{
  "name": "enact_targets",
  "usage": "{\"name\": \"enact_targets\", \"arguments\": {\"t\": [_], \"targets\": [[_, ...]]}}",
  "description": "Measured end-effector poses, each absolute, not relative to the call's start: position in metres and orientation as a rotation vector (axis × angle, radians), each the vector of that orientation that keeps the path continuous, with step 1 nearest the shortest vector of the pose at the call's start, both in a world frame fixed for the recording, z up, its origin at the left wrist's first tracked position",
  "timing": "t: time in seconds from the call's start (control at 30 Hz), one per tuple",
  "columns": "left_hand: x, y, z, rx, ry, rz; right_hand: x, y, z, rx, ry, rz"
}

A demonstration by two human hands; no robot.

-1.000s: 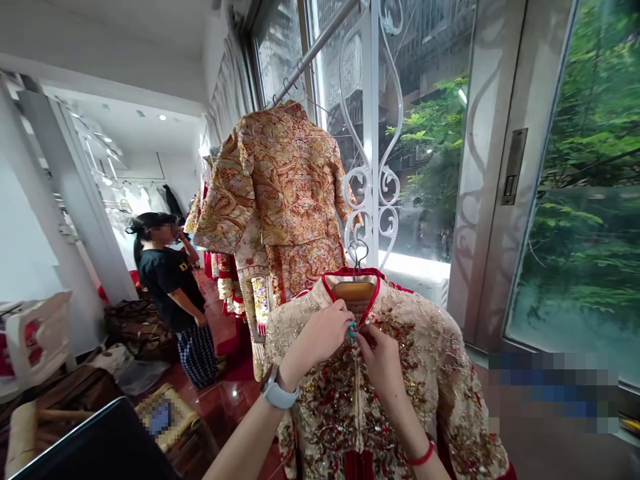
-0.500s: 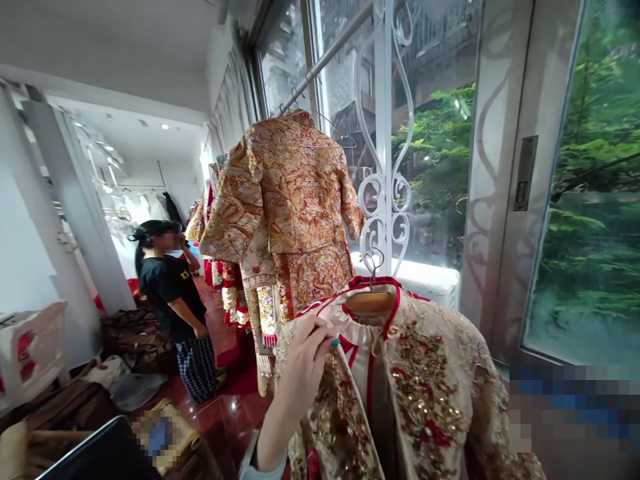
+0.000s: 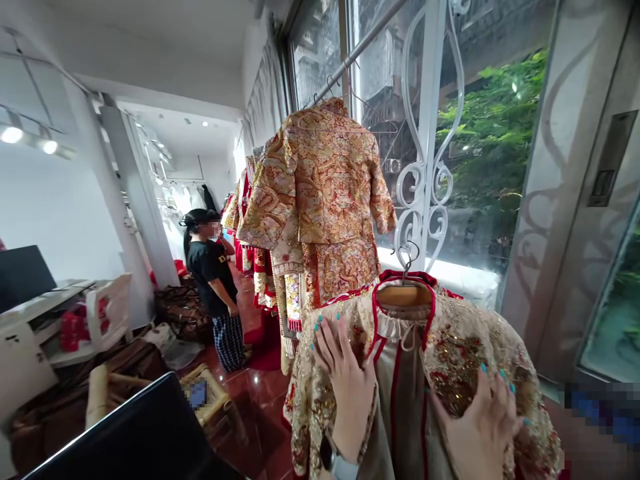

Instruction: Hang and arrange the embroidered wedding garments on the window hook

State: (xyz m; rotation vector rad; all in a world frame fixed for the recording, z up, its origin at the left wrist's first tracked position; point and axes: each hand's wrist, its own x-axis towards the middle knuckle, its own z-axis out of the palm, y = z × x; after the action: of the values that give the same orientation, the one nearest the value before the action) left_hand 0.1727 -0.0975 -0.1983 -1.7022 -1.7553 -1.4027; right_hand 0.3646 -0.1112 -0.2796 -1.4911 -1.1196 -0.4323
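A bridal-wear shop; embroidered gowns [image 3: 320,193] hang along a rail [image 3: 360,50].

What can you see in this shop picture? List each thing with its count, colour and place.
Jacket: one, cream with gold and red trim, open at front, on hanger nearest camera.
Hanger: one, wooden, in jacket's collar.
Gold suit: one, gold and red, on rail behind.
Rail: one, metal, along window.
Scrollwork: white, before window.
Person: one, black top, checked trousers, mid-left.
Stool: one, woven, on red floor.
Desk: white, far left.
Left hand: flat on jacket's left panel, watch at wrist.
Right hand: flat on right panel.
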Motion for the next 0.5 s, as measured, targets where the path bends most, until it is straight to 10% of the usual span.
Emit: {"name": "enact_targets", "arguments": {"t": [0.5], "targets": [[0.094, -0.073, -0.156, -2.001, -1.542, -1.845, 0.362, -0.089, -0.255, -1.493, -1.110, -0.571]]}}
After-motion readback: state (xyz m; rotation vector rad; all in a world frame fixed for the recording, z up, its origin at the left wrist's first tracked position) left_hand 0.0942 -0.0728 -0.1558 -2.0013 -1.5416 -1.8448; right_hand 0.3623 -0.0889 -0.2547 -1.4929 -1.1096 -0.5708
